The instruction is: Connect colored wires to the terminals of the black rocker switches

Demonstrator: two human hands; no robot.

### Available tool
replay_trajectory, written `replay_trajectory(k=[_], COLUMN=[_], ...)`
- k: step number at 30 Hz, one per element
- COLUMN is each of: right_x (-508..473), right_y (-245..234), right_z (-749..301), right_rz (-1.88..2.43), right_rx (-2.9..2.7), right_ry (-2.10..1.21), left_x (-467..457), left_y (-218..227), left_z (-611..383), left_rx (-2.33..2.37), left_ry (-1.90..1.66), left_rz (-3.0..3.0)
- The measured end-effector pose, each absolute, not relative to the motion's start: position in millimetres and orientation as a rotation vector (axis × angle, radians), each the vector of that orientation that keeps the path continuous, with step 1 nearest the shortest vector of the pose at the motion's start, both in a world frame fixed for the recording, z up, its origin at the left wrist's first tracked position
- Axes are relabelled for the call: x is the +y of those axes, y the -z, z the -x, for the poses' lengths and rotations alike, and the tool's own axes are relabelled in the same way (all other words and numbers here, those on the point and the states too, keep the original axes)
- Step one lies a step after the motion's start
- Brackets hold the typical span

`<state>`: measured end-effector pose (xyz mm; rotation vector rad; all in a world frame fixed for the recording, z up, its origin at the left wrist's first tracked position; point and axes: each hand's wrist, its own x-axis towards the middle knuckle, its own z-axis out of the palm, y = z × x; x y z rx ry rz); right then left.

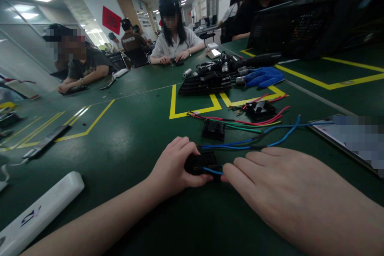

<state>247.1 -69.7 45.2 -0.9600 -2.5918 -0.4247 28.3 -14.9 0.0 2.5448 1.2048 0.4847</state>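
My left hand (177, 164) is closed around a small black plastic connector block (199, 162), its thumb along the near side and its fingers over the far side. Between the thumb and fingers of my right hand (279, 184) is a blue wire (213, 171), which runs into the block's right part. How deep its end sits I cannot tell. Just beyond lie two longer blue wires (249, 143) with dark sleeves. Behind these rests another black block (213, 129), beside green and red wires (255, 122). A further black part (259, 110) lies farther back among red wires.
A phone (348, 136) lies at the right, a white power strip (45, 212) at the near left. Farther off are a blue glove (265, 77), a black slatted part (205, 84) and metal cylinders (186, 73). A large black case (300, 28) stands back right. People sit across the table.
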Motion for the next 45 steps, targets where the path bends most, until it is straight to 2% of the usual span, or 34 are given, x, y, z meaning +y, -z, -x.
replay_trajectory(k=[8,18,23,29,38,45], right_x=[-65.9,-66.8,-67.4,-65.0,-66.5,-71.6], right_y=[-34.6,-45.0,-42.1,-32.6,-46.4,-38.4], right_z=[-239.4,-247.8,-247.8,-244.2,-245.7,-244.2], right_rz=[1.288,0.987,0.976,1.228,0.931,1.014], right_rx=[-2.977,-2.622,-2.679,-2.937,-2.595,-2.663], right_ry=[0.119,0.45,0.385,0.181,0.462,0.398], left_x=[-14.6,-14.9,-14.4,-14.1,-14.5,-14.2], left_y=[-0.9,0.4,-0.4,0.5,-0.2,1.0], left_z=[-27.9,-27.0,-27.5,-26.8,-27.1,-26.5], left_rx=[1.214,1.204,1.209,1.196,1.197,1.198], left_ry=[-0.483,-0.498,-0.49,-0.505,-0.507,-0.503], left_rz=[-2.534,-2.535,-2.534,-2.539,-2.546,-2.536])
